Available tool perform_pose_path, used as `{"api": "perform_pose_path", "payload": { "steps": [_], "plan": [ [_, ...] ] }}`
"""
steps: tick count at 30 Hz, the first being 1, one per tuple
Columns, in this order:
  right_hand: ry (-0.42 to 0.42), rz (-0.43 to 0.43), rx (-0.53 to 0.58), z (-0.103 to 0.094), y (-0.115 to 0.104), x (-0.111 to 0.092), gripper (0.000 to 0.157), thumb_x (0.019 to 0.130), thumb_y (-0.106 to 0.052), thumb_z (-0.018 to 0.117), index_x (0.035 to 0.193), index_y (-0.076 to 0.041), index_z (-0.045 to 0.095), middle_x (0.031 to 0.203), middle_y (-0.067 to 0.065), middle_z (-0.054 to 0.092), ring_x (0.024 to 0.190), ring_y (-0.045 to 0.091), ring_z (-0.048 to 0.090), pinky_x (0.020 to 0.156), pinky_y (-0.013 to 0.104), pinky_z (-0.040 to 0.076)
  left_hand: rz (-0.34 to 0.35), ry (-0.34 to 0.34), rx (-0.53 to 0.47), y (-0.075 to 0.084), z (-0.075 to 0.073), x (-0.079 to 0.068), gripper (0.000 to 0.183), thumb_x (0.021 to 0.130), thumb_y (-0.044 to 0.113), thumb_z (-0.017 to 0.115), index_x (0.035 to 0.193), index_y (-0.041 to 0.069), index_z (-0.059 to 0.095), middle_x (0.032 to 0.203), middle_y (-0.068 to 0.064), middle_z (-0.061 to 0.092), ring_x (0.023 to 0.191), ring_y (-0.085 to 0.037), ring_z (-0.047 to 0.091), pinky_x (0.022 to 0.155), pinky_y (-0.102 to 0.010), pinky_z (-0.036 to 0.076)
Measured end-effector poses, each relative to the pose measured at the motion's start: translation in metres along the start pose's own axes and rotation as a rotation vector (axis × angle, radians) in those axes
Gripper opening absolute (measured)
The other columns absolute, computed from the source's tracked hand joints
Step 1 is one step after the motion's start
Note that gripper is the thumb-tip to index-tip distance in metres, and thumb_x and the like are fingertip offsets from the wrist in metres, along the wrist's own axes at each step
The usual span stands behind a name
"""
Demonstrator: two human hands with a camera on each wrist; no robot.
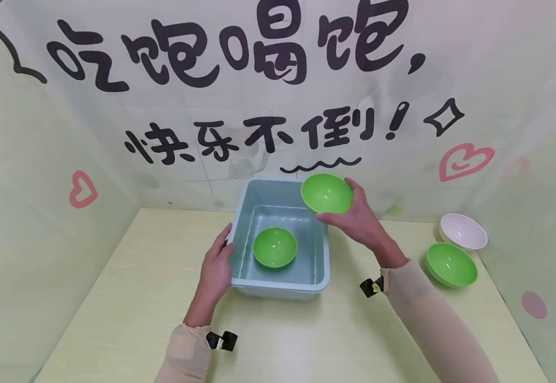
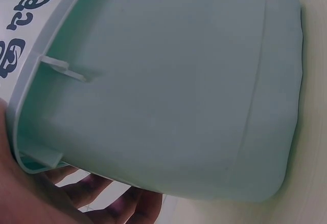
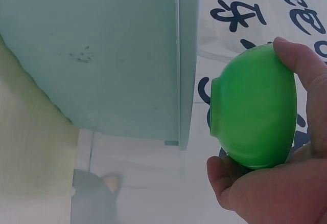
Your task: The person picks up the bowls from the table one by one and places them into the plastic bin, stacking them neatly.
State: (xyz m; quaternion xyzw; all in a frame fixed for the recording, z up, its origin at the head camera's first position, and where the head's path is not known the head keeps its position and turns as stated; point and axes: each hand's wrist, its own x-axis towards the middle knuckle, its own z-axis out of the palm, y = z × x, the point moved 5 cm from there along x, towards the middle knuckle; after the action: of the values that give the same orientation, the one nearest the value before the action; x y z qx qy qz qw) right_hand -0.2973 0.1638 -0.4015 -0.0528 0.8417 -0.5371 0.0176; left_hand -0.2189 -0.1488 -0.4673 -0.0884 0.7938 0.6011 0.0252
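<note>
A light blue-grey plastic basin stands on the table. My left hand grips its left side, with the thumb at the rim and the fingers along the outside wall. Inside, on the basin's floor, sits a green bowl. Over the basin's far right corner, my right hand holds another green bowl, pinched by its edge between thumb and fingers. In the right wrist view this bowl is beside the basin's rim and higher than it, its foot facing the basin.
At the table's right edge, a third green bowl stands in front of a white bowl. Behind the pale wooden table hangs a printed white cloth, with similar cloth on both sides.
</note>
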Motion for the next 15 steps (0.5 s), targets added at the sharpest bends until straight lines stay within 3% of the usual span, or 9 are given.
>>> {"api": "perform_pose_path", "payload": {
  "steps": [15],
  "plan": [
    [-0.044, -0.015, -0.027, 0.028, -0.004, -0.003, 0.118, 0.076, -0.031, 0.088, 0.162, -0.011, 0.010, 0.157, 0.020, 0.030, 0.130, 0.038, 0.050, 0.106, 0.052, 0.049, 0.005, -0.004, 0.009, 0.000, 0.000, 0.001, 0.052, 0.110, 0.027, 0.034, 0.162, 0.030, 0.030, 0.170, -0.009, 0.024, 0.157, -0.033, 0.022, 0.127, -0.055, 0.019]
  ]
}}
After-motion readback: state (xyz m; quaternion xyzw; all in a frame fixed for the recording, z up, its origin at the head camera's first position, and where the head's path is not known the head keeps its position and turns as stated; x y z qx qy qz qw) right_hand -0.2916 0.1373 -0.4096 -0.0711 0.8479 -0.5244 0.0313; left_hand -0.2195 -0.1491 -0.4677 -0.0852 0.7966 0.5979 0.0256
